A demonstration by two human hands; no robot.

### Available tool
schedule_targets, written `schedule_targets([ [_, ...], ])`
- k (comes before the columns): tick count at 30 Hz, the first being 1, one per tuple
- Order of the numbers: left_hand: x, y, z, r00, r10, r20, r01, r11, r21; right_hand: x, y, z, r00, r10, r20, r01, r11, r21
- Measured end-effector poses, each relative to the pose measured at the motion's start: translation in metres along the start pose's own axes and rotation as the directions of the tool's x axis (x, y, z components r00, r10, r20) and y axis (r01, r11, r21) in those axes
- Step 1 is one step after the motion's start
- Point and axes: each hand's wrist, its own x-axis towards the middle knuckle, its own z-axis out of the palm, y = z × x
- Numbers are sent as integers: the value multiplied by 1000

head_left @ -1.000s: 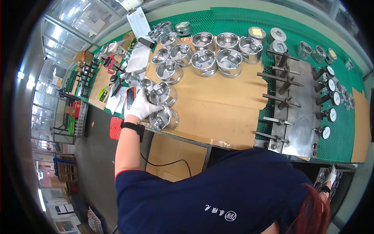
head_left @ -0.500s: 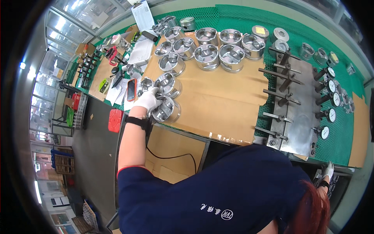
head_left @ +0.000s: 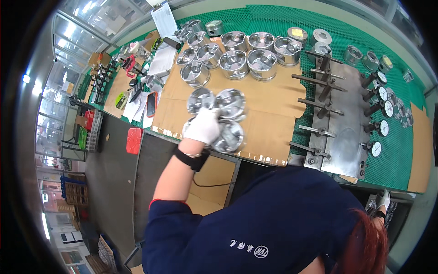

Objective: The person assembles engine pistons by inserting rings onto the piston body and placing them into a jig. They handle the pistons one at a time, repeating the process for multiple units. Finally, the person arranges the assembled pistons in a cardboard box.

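My left hand (head_left: 204, 127), in a white glove, is closed in among a tight group of shiny metal pistons on the cardboard (head_left: 269, 116). Its fingers reach between a piston (head_left: 228, 136) on the right and another piston (head_left: 230, 104) beyond it; motion blurs this group. One piston (head_left: 200, 100) lies at the far left of the group, and another is partly covered by the hand. At the far right, below the bench edge, my right hand (head_left: 384, 201), also gloved, is beside metal parts in a dark space. Its fingers are too small and partly hidden to read.
More pistons (head_left: 233, 63) stand in rows at the back of the cardboard. To the right, a metal fixture (head_left: 344, 123) carries rods and several dial gauges (head_left: 383, 128). A phone (head_left: 152, 104), papers and a clipboard (head_left: 164, 21) lie on the left. Green mesh matting (head_left: 269, 13) covers the bench.
My left hand has moved to the right across the cardboard, and the group of pistons around it has shifted right along with it. My right hand stays below the bench edge.
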Motion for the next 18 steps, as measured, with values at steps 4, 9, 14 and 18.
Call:
schedule_targets([
  [4, 12, 64, 29, 976, 114, -183, -127, 990, -60, 0, -25, 25, 999, -35, -42, 36, 999, 17],
  [9, 27, 96, 20, 980, 181, -84, -194, 962, -190, -32, -64, 49, 996, -93, -11, 90, 980, -180],
  [14, 83, 37, -44, 953, 49, -298, -133, 954, -269, -63, -31, 20, 993, -117, 30, 121, 948, -295],
  [18, 179, -99, -63, 920, 80, -385, 40, 955, 294, -62, 24, -40, 966, -255, 44, 234, 786, -572],
])
